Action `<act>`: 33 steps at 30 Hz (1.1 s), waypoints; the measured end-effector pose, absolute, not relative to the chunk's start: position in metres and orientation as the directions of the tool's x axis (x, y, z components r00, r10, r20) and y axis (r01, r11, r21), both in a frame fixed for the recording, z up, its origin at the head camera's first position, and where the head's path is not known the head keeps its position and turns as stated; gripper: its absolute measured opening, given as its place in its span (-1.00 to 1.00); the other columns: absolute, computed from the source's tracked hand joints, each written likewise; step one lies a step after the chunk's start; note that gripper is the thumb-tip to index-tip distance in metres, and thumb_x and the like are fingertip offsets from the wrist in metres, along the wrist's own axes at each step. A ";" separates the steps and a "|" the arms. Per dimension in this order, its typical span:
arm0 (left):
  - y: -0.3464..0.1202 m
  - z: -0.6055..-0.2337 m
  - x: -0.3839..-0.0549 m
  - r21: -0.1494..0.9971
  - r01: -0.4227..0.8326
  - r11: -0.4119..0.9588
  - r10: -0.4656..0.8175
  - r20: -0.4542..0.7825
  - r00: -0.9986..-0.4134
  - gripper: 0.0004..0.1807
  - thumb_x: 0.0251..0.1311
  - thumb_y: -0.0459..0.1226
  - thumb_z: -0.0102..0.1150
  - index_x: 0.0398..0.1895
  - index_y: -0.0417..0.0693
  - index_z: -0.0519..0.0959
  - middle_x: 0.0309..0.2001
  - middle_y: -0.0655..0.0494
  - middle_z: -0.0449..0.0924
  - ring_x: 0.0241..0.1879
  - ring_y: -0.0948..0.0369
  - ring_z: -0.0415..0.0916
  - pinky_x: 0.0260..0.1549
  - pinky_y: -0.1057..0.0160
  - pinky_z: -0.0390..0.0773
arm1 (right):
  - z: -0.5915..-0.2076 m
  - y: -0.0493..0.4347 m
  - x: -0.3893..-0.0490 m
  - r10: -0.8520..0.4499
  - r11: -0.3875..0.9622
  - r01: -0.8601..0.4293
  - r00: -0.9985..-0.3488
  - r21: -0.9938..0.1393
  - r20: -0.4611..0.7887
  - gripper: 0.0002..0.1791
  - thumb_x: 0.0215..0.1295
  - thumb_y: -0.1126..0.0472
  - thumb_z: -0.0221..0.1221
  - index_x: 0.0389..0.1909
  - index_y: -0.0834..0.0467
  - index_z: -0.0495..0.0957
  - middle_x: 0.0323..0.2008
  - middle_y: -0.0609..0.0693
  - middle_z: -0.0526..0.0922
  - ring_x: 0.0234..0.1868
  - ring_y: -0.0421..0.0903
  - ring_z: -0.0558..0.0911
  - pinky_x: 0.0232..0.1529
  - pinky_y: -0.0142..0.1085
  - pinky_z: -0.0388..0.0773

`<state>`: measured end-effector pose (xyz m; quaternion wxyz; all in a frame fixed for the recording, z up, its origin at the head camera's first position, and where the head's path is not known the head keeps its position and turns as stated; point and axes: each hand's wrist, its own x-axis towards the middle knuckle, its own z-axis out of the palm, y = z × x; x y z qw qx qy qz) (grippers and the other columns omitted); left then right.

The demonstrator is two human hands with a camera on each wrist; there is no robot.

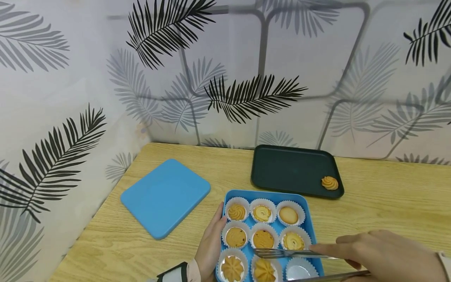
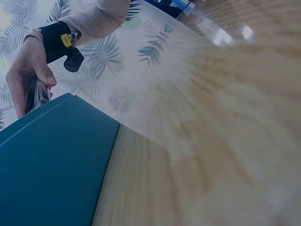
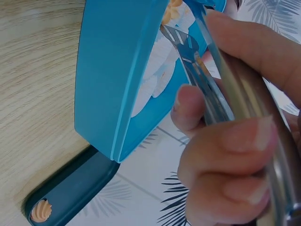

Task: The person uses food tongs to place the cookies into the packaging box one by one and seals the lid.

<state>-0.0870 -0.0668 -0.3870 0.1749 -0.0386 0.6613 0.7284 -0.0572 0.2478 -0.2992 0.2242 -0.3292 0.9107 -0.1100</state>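
My right hand (image 1: 394, 254) grips metal tongs (image 1: 282, 253), arms spread apart, over the right side of a blue box (image 1: 311, 221). In the right wrist view, the slotted tip of the tongs (image 3: 183, 41) is close to a cookie with nothing between the tips. Rows of white paper cups fill the box. Most hold cookies, including a flower-shaped cookie (image 1: 265, 270) in the front row; the front right paper cup (image 1: 301, 270) shows only its white bottom. My left hand (image 1: 210, 244) rests along the box's left wall, fingers fairly straight.
A dark green tray (image 1: 289, 168) lies behind the box, with one swirled cookie (image 1: 330, 183) in its right front corner. To the left, a flat blue lid (image 1: 165, 197) lies on the wooden table (image 1: 116, 250). A leaf-patterned cloth (image 1: 232, 129) hangs behind the table.
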 end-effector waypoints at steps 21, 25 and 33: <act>-0.068 -0.388 -0.087 0.945 -0.318 -0.079 0.218 -0.295 -0.930 -0.36 0.53 -0.04 -0.43 0.57 0.00 -0.18 0.56 -0.08 -0.23 0.51 -0.12 -0.29 0.39 -0.25 -0.16 | -0.291 0.298 -0.081 -0.641 0.711 -0.463 -0.736 -0.529 -0.218 -0.29 0.26 0.00 0.25 0.40 0.11 0.31 -0.50 -0.35 0.37 -0.62 -0.43 0.23 -0.71 -0.49 0.25; -0.068 -0.388 -0.087 0.944 -0.318 -0.087 0.220 -0.293 -0.930 -0.36 0.53 -0.05 -0.43 0.57 0.00 -0.18 0.56 -0.08 -0.23 0.51 -0.11 -0.29 0.40 -0.25 -0.16 | -0.289 0.307 -0.087 -0.589 0.751 -0.455 -0.789 -0.478 -0.174 -0.28 0.25 0.06 0.27 0.39 0.20 0.30 -0.56 -0.34 0.34 -0.66 -0.42 0.18 -0.72 -0.47 0.21; -0.068 -0.388 -0.087 0.942 -0.323 -0.091 0.222 -0.298 -0.929 -0.37 0.53 -0.05 -0.42 0.57 0.02 -0.18 0.56 -0.07 -0.23 0.51 -0.11 -0.30 0.40 -0.24 -0.15 | -0.287 0.320 -0.098 -0.431 0.852 -0.381 -0.899 -0.360 -0.069 -0.27 0.20 0.08 0.32 0.35 0.27 0.34 -0.62 -0.28 0.27 -0.71 -0.38 0.11 -0.72 -0.44 0.20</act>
